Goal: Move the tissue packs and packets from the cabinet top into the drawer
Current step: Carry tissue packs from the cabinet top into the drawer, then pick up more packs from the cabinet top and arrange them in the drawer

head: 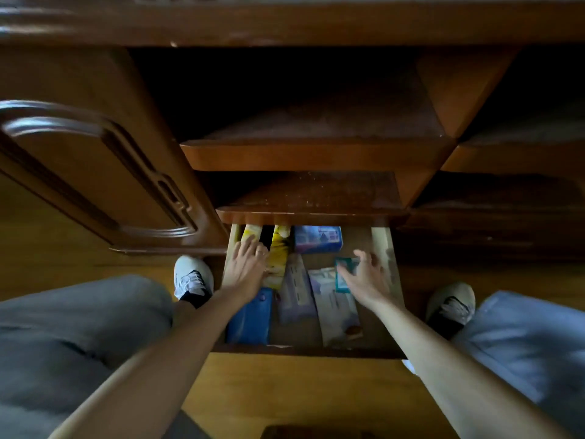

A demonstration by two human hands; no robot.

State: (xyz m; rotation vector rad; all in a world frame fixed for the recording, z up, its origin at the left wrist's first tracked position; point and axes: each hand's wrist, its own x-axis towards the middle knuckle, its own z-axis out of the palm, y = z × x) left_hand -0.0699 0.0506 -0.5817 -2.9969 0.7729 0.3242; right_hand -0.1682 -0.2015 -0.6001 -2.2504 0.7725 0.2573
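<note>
**Count of what shows at the open drawer**

1 drawer [384, 248] stands open. Inside lie 2 yellow packs [278, 264], 2 blue packs [318, 238], 2 pale long packets [332, 299] and 1 small teal packet [343, 274]. 2 hands [245, 266] reach in. 2 shoes [191, 275] rest on the floor. 2 shelves [316, 153] sit above.

Dark wooden shelves [316, 153] stacked above — a carved cabinet door [95, 172] off to the left. Down low, a wooden floor [300, 391], two pale sneakers [193, 277] planted either side — grey trouser knees [79, 337] crowding the bottom corners.
</note>
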